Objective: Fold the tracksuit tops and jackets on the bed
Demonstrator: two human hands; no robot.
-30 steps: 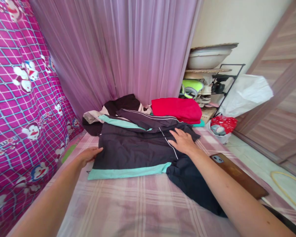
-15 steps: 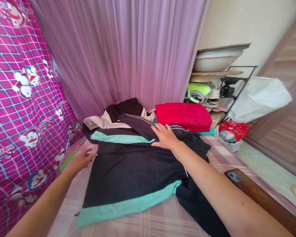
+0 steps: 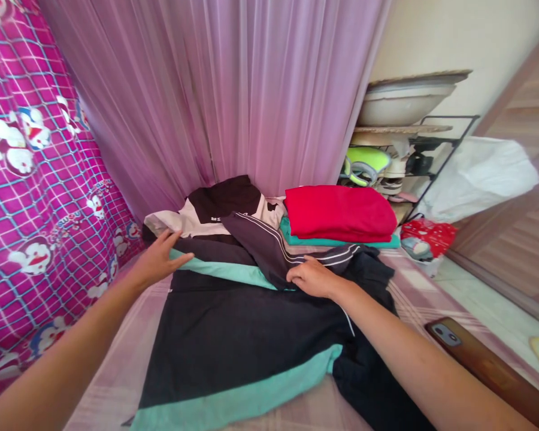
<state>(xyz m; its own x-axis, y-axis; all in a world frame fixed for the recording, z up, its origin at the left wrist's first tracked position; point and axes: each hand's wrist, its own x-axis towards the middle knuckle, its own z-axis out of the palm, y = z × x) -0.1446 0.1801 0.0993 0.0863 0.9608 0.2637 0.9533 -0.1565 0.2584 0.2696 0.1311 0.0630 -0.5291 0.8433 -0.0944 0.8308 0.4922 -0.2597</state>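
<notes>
A dark jacket [image 3: 251, 335] with mint-green bands lies spread on the bed, one sleeve [image 3: 263, 245] with white piping folded across its upper part. My right hand [image 3: 314, 276] is closed on the fabric of that sleeve, its fingers curled under. At the jacket's left side, my left hand [image 3: 161, 260] is open, thumb apart from the fingers, over the upper mint band [image 3: 224, 271]. Whether its fingertips touch the cloth I cannot tell. Behind the jacket lies a black and pale garment [image 3: 227, 200], partly covered by it.
Folded red cloth [image 3: 341, 212] rests on teal cloth [image 3: 291, 236] at the back. A phone [image 3: 485, 365] lies at the right edge of the checked bed [image 3: 413, 281]. Purple curtains [image 3: 233, 90] hang behind, and a patterned pink cloth [image 3: 49, 179] at left. A rack [image 3: 453, 143] stands right.
My right hand has gone from flat and spread to closed, and the striped sleeve has come down toward me. My left hand has moved up and right to the jacket's upper left side.
</notes>
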